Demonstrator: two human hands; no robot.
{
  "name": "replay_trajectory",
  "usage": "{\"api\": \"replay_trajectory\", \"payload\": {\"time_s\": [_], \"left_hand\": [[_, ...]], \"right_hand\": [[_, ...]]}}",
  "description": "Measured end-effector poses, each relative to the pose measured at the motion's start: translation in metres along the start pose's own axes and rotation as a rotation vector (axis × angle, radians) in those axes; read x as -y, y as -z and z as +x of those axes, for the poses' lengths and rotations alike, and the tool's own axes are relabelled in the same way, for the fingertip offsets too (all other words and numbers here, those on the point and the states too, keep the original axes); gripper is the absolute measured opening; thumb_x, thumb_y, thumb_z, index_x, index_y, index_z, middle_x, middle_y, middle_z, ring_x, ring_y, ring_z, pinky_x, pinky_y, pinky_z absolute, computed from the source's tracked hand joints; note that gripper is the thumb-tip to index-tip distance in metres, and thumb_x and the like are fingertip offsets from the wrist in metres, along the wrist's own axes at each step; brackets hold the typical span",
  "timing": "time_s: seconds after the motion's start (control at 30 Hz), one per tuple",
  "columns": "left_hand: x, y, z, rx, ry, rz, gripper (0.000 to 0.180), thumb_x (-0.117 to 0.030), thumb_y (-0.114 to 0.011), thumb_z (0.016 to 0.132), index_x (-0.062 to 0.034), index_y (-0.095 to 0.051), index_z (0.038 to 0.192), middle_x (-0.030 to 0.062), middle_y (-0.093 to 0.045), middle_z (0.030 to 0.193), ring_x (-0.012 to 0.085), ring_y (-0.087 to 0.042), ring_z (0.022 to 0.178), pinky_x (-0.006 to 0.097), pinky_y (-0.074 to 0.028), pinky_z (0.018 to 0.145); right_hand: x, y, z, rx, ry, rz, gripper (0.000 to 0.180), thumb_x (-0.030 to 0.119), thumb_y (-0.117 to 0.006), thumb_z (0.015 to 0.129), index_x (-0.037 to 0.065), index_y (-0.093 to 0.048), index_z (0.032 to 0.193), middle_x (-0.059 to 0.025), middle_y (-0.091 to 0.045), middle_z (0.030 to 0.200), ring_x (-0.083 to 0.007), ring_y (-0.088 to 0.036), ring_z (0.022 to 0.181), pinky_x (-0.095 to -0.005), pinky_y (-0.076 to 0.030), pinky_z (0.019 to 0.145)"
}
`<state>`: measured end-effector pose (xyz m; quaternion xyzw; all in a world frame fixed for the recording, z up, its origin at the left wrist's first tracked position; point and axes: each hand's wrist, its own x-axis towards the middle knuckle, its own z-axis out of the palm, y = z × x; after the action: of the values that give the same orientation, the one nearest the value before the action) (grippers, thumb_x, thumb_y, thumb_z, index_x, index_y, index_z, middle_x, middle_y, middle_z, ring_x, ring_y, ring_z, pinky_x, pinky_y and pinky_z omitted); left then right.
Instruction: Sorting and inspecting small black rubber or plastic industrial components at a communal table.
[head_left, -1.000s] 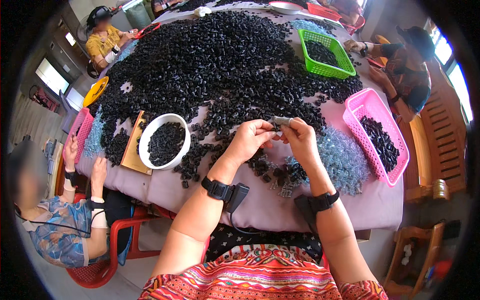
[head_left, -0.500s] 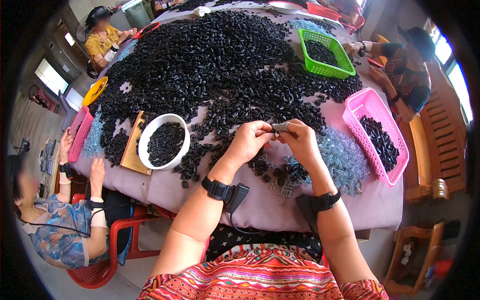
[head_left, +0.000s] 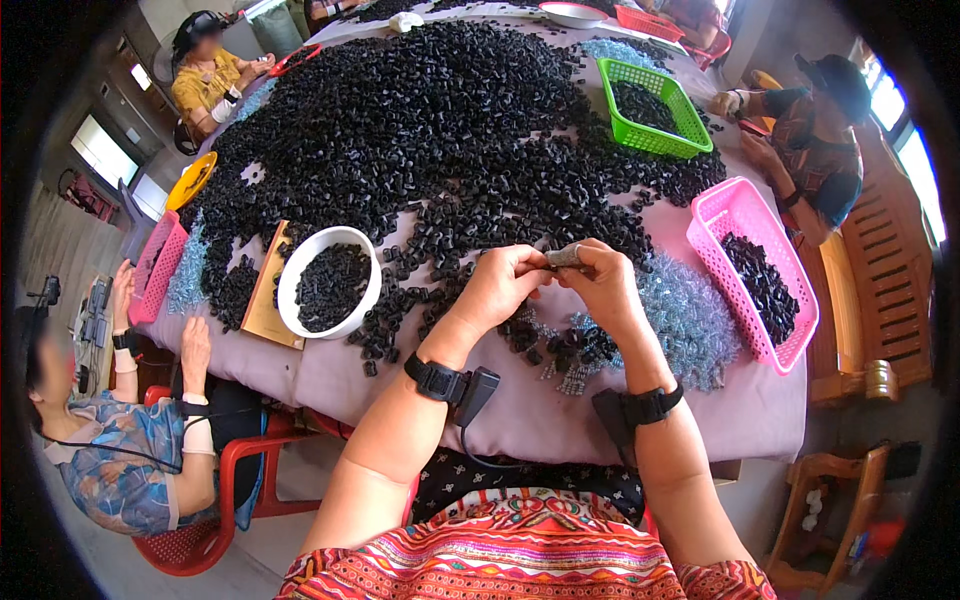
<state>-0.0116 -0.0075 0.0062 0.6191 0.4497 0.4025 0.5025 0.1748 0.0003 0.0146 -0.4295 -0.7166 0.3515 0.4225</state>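
My left hand (head_left: 500, 287) and my right hand (head_left: 607, 287) meet fingertip to fingertip above the near part of the table. Thumb and finger of the left are pinched on a small black piece, mostly hidden by the fingertips. A grey cover (head_left: 565, 256) wraps a finger of my right hand, which is also closed in a pinch; what it grips is too small and hidden to make out. Below and beyond the hands lies a wide heap of small black plastic pieces (head_left: 420, 110). A pile of small clear bluish pieces (head_left: 685, 325) spreads beside my right wrist.
A white round tub (head_left: 372, 290) holding black pieces stands at left, against a wooden board (head_left: 262, 290). Pink basket (head_left: 808, 325) and green basket (head_left: 655, 145), both with black pieces, stand at right. Co-workers sit left and right; a red chair (head_left: 215, 530) stands at lower left.
My hands stay together at nearly the same spot, with only slight shifts of the fingers. The co-worker's hand at the far right has moved a little to the right, away from the green basket.
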Motion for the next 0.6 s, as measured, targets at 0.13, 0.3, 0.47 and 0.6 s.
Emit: {"api": "replay_trajectory", "payload": {"time_s": [0.13,0.3,0.47,0.6], "left_hand": [[0.001,-0.002,-0.001,0.009,0.012,-0.036,0.011,-0.004,-0.064,0.091,0.0022,-0.066,0.1,0.006,-0.072,0.088,0.008,-0.063,0.07,0.023,-0.052,0.065],[-0.006,-0.003,-0.001,0.041,-0.002,-0.042,0.011,-0.003,-0.063,0.091,0.0025,-0.066,0.1,0.0061,-0.072,0.088,0.0082,-0.063,0.071,0.023,-0.052,0.065],[0.001,-0.002,-0.001,0.041,-0.023,-0.015,0.012,-0.005,-0.064,0.091,0.0021,-0.066,0.102,0.005,-0.071,0.088,0.008,-0.063,0.07,0.024,-0.052,0.065],[0.009,-0.004,0.001,0.039,-0.034,0.018,0.014,-0.006,-0.065,0.092,0.0011,-0.067,0.104,0.0033,-0.07,0.087,0.0078,-0.062,0.069,0.024,-0.052,0.065]], "right_hand": [[0.005,-0.002,-0.001,-0.012,-0.145,0.216,0.021,-0.006,-0.064,0.084,-0.003,-0.068,0.104,-0.0061,-0.069,0.088,-0.0102,-0.064,0.074,-0.0263,-0.053,0.066],[0.007,-0.001,-0.002,-0.024,-0.159,0.218,0.026,-0.006,-0.063,0.084,-0.002,-0.067,0.109,-0.0053,-0.068,0.089,-0.0092,-0.063,0.076,-0.0258,-0.054,0.068],[0.013,-0.005,-0.002,-0.051,-0.001,-0.069,0.019,-0.004,-0.061,0.082,0.0,-0.066,0.1,-0.0112,-0.064,0.083,-0.0228,-0.065,0.073,-0.0322,-0.053,0.065],[0.025,-0.005,-0.004,-0.03,0.175,-0.28,0.009,-0.001,-0.059,0.082,0.0,-0.061,0.09,-0.0182,-0.06,0.083,-0.0398,-0.062,0.076,-0.0417,-0.052,0.065]]}}
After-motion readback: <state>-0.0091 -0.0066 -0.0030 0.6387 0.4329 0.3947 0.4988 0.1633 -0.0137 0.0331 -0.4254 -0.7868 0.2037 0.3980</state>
